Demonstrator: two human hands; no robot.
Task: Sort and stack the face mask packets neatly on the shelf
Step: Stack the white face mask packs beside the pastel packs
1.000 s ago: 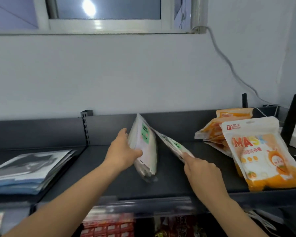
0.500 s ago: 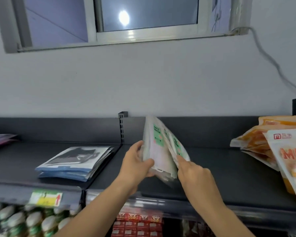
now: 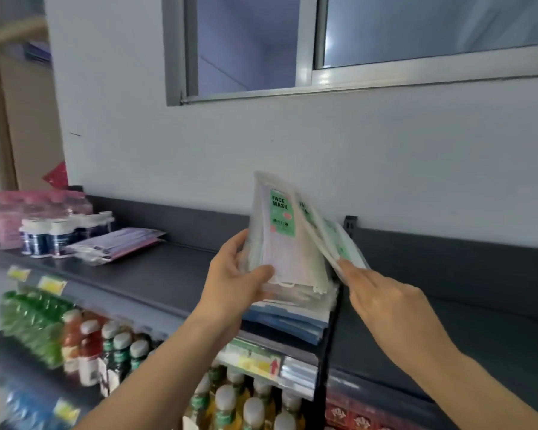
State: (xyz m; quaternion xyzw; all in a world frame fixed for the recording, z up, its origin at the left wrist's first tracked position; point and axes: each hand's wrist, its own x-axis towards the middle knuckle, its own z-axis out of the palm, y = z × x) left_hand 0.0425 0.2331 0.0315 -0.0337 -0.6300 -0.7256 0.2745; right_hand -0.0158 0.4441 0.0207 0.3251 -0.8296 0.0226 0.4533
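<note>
Head view: I see the left hand (image 3: 239, 274) curled round a bundle of mask packets (image 3: 280, 240), held upright over the blue stack (image 3: 286, 321) on the shelf (image 3: 168, 274), probably to square them. The right hand (image 3: 382, 296) lays near-straight fingers on the rear packets; I cannot tell if it pinches them.

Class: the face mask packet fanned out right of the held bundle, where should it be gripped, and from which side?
Probably pinch the fanned packet by its lower edge from the right: it tilts away from the bundle, leaving that edge free, while the left hand grips the bundle's lower left.
</note>
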